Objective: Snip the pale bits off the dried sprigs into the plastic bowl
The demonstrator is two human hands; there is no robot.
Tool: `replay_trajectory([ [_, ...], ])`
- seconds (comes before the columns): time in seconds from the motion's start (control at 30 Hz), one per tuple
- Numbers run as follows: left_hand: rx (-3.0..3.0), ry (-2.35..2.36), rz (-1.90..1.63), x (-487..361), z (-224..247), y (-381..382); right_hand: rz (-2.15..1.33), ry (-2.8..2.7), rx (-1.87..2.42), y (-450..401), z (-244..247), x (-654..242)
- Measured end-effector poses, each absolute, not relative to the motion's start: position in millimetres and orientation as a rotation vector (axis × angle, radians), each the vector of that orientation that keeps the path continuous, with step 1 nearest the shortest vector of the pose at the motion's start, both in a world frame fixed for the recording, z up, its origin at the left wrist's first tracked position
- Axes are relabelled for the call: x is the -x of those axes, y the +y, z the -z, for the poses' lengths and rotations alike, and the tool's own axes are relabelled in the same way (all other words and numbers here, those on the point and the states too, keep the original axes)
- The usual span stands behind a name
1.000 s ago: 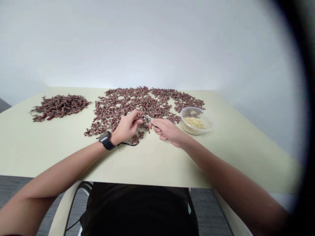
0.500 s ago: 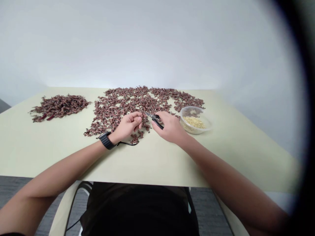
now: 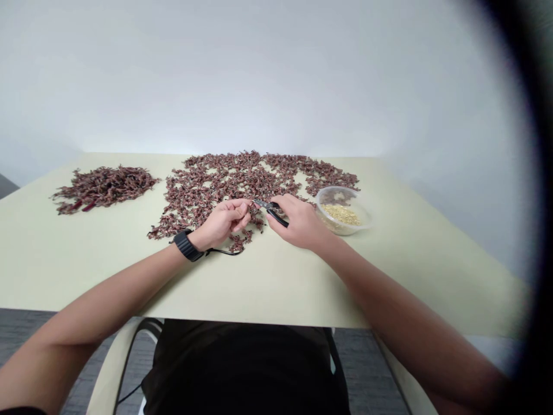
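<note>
Black-handled pliers (image 3: 277, 218) are gripped in my right hand (image 3: 299, 222), their slim metal jaws pointing left. My left hand (image 3: 227, 222), with a black watch (image 3: 188, 245) on its wrist, has thumb and forefinger pinched together right by the jaw tips. What it pinches is too small to make out. Behind and below both hands spreads a wide layer of small reddish-brown pieces (image 3: 233, 178), thinner toward the front. A clear round plastic tub (image 3: 365, 222) holding small golden-yellow bits (image 3: 341, 215) stands just right of my right hand.
A denser heap of similar brown pieces (image 3: 114, 184), with a few dark red ones at its front, lies at the left. A thin black cord (image 3: 227, 252) shows under my left wrist. The pale yellow table (image 3: 268, 288) meets a white wall (image 3: 259, 80).
The pliers' tips have shifted slightly left, closer to the fingertips of my left hand. My left hand has turned a little; the heaps and tub are unmoved.
</note>
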State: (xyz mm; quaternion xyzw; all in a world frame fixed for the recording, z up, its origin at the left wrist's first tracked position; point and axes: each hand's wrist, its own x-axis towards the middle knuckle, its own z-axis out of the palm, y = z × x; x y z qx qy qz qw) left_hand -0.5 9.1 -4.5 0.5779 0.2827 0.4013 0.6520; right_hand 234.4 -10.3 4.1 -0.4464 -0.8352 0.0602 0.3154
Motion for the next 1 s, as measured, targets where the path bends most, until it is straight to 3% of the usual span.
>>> replay_trajectory([
  [0.47,-1.286,0.624,-0.933,-3,7,6,-0.226,-2.182,1.179,-12,-1,-227],
  [1.0,-1.578,0.795,-1.139,-10,20,1,-0.655,-1.892,1.227,-33,10,-191],
])
